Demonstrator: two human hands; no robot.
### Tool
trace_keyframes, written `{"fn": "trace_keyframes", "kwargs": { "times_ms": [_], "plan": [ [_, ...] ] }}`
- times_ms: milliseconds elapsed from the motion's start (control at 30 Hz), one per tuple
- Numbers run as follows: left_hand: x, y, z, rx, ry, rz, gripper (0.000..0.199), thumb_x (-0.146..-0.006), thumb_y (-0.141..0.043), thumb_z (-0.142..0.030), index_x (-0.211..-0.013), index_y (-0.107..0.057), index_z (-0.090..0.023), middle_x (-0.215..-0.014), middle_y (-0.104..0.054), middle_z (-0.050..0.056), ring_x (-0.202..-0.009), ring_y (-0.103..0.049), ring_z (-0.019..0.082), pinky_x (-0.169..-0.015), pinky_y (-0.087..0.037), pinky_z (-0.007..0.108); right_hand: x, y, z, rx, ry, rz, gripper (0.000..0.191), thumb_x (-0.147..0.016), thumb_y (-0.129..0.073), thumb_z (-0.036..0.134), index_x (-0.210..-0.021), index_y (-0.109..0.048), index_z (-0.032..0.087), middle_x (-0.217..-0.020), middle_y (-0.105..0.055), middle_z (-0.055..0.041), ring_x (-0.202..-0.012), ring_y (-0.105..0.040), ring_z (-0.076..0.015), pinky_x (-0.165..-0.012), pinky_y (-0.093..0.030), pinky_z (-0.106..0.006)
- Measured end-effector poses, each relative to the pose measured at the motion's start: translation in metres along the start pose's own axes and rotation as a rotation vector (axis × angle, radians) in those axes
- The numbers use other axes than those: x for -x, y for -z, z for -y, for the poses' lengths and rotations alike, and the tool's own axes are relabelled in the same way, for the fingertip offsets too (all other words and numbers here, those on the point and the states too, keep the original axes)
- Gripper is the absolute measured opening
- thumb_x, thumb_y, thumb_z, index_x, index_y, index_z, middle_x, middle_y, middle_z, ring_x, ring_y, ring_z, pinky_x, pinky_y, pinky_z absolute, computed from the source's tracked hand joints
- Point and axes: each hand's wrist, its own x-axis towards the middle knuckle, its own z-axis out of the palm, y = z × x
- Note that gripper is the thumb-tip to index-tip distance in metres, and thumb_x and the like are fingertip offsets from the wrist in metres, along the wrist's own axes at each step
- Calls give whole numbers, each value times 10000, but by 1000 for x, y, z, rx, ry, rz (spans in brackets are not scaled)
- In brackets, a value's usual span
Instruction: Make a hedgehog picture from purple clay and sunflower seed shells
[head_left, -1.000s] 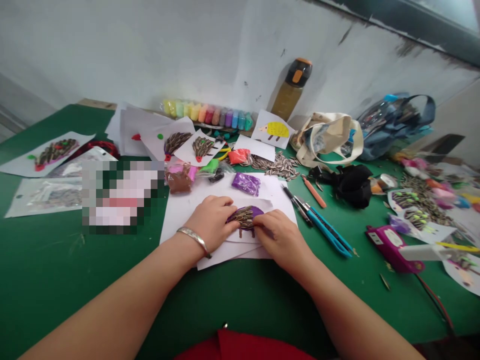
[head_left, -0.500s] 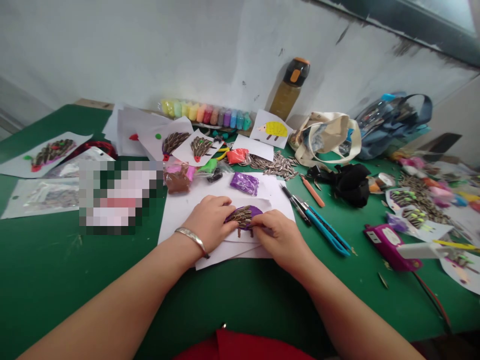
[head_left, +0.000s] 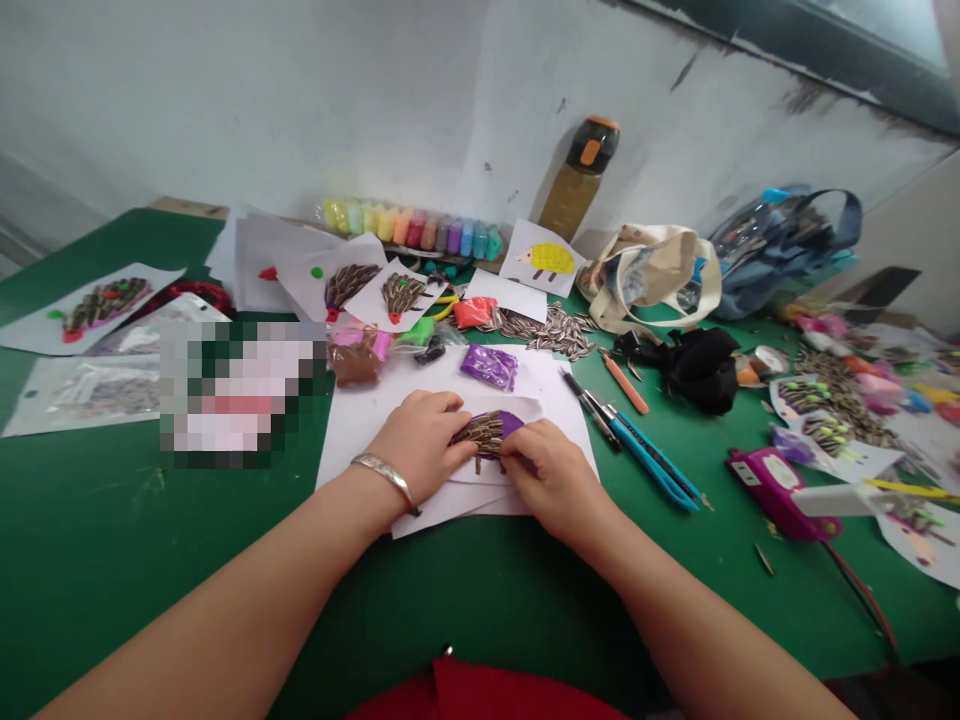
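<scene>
A purple clay shape (head_left: 513, 421) partly covered with striped seeds (head_left: 484, 433) lies on white paper (head_left: 360, 420), with small brown legs below it. My left hand (head_left: 424, 445) rests at its left side, fingers apart, thumb and fingertips touching the edge of the seeded part. At the right side, my right hand (head_left: 551, 470) has thumb and fingertips pinched together on the shape's lower right; whatever is between them is too small to make out. A purple clay packet (head_left: 489, 367) lies just above.
Behind the paper are a seed pile (head_left: 559, 330), clay packets and a yellow hedgehog picture (head_left: 551, 258). Right of it lie an orange pen (head_left: 626, 383), a blue cutter (head_left: 656, 460) and a magenta device (head_left: 780, 490). A bottle (head_left: 577, 180) stands by the wall.
My right hand has shifted slightly left and down along the purple shape, so more purple shows above its fingers. My left hand has stayed in place.
</scene>
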Motion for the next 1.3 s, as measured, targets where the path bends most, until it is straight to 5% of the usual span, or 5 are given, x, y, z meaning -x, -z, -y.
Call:
{"fn": "trace_keyframes", "kwargs": {
  "times_ms": [933, 1300],
  "plan": [
    [8, -1, -6, 33, 84, 19, 298, -873, -607, -415, -1049, -699, -192, -1202, -608, 72, -1095, -519, 265, -967, -419, 393, 6, -7, -17, -20, 69, 19, 172, -904, -537, 246, -926, -708, 249, -886, -683, -45, -871, -607, -214, -776, -506, -351],
    [7, -2, -5, 45, 95, 0, 283, -879, -601, -407, -1029, -712, -194, -1193, -617, 72, -1087, -523, 266, -967, -420, 401, 4, 0, -16, 113, 38, 18, 152, -882, -562, 263, -816, -697, 241, -793, -661, -42, -791, -605, -217, -702, -488, -340]
  ]
}}
